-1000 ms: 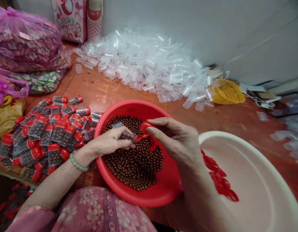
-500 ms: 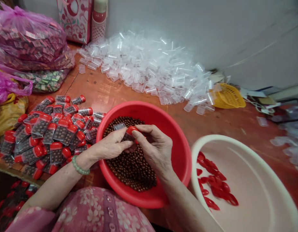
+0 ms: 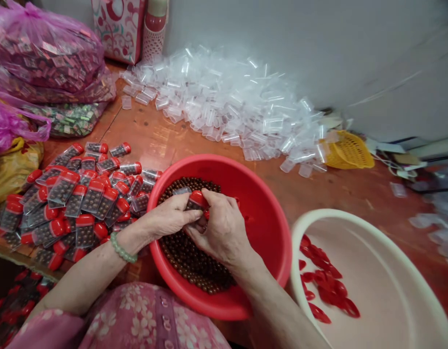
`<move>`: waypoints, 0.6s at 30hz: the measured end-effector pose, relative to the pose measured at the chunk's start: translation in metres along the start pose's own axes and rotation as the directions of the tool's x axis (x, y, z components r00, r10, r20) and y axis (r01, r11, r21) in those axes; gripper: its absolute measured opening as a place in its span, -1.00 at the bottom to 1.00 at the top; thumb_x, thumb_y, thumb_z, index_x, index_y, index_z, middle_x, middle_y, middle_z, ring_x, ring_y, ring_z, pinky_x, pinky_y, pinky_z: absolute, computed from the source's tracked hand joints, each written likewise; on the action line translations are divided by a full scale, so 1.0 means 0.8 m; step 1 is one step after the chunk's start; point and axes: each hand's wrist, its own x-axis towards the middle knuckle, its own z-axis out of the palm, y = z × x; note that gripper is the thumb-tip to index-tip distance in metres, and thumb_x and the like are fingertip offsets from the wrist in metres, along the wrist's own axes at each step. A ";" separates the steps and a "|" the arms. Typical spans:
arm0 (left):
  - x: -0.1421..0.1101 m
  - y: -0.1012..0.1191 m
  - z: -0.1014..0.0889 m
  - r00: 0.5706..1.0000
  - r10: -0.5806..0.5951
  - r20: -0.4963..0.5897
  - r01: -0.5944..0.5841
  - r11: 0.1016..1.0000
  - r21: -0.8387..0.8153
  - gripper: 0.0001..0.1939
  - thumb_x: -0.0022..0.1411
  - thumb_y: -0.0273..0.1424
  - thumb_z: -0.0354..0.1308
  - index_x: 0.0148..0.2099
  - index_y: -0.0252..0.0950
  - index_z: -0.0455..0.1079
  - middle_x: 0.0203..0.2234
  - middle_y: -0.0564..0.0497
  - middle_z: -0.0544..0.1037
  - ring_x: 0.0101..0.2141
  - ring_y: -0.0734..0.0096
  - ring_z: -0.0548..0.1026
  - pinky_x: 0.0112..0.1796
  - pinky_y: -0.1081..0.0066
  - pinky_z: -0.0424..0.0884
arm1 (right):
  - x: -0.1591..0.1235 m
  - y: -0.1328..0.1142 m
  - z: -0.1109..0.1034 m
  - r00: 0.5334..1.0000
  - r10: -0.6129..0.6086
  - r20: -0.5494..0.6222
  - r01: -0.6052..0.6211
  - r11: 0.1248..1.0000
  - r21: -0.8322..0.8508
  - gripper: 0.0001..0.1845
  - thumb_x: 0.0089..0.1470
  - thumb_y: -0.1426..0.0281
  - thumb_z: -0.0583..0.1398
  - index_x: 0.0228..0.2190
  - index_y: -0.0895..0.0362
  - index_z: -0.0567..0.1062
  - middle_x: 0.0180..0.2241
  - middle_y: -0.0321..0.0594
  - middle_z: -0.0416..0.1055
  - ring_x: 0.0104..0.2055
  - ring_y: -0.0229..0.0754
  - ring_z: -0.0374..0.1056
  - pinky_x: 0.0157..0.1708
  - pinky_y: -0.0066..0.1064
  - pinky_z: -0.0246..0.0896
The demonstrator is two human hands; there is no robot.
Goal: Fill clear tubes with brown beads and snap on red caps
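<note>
Over a red basin (image 3: 271,228) of small brown beads (image 3: 195,271), my two hands meet around a small clear plastic box with a red cap (image 3: 198,198). My left hand (image 3: 169,213), wearing a green bead bracelet (image 3: 122,248), grips the box, which has dark beads inside. An empty-looking clear container (image 3: 182,190) shows just beyond the left fingers. My right hand (image 3: 224,225) is closed about the cap end, its index finger against the red cap; some of its fingers are hidden. Bits of red show by its fingers and behind its knuckles.
Bead-filled, red-capped boxes (image 3: 84,194) are heaped at left, beside purple bags (image 3: 53,53). Clear empty containers (image 3: 224,106) pile along the wall, near a yellow basket (image 3: 349,150). A cream basin (image 3: 376,228) holding loose red caps (image 3: 329,286) stands at right.
My right hand has turned and curled lower around the box's cap end. Red pieces now show behind its knuckles. The view has shifted slightly.
</note>
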 end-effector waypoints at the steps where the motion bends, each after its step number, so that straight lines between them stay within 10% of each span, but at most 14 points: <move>1: 0.001 0.000 0.000 1.000 0.014 -0.003 -0.014 1.000 -0.006 -0.81 0.08 -0.45 0.20 -0.21 -0.37 0.42 -0.39 0.01 0.47 -0.28 0.35 0.42 -0.12 0.31 0.33 | 0.001 0.000 0.002 1.000 -0.014 -0.006 0.013 1.000 -0.022 -0.29 0.01 0.31 0.21 0.16 0.22 0.11 -0.19 0.06 0.45 -0.15 0.10 0.40 -0.22 -0.07 0.28; 13: 0.000 -0.004 -0.005 0.999 0.047 0.025 -0.044 0.992 -0.121 -0.64 0.14 -0.22 0.27 -0.11 -0.40 0.48 -0.33 -0.05 0.55 -0.18 0.29 0.46 -0.05 0.28 0.33 | 0.008 0.000 -0.002 0.998 -0.058 -0.011 0.057 0.997 -0.058 -0.37 0.00 0.30 0.21 0.08 0.16 0.15 -0.25 0.00 0.44 -0.25 0.05 0.39 -0.29 -0.13 0.25; 18: 0.012 -0.005 0.002 0.975 -0.203 -0.086 0.166 0.933 -0.318 -0.40 0.33 0.03 -0.12 -0.17 -0.40 0.49 -0.46 -0.07 0.56 -0.42 0.37 0.48 -0.25 0.29 0.41 | 0.009 0.002 -0.002 0.997 -0.027 0.073 0.026 1.000 0.014 -0.27 0.01 0.15 0.27 0.10 0.19 0.15 -0.17 0.09 0.43 -0.17 0.10 0.39 -0.26 -0.11 0.30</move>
